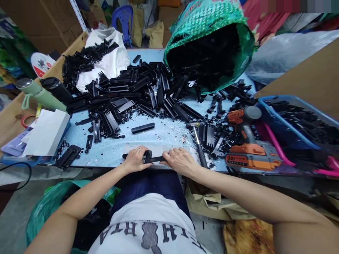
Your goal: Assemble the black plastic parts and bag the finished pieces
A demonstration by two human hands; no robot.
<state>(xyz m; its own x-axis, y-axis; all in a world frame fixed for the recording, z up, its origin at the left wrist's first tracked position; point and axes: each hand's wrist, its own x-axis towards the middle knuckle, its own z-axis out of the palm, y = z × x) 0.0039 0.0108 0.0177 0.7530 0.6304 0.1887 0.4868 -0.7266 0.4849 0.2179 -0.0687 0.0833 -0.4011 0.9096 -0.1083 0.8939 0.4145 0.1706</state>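
Note:
At the near edge of the light blue table, both my hands hold one long black plastic part. My left hand is closed over its left end. My right hand grips its right end with the fingers curled down on it. A big heap of similar black comb-like plastic parts covers the middle of the table. A single black bar lies apart just beyond my hands.
A hammer lies right of my right hand, beside an orange cordless drill. A green woven sack of black parts gapes at the back. A blue basket sits right; a white box and flasks left.

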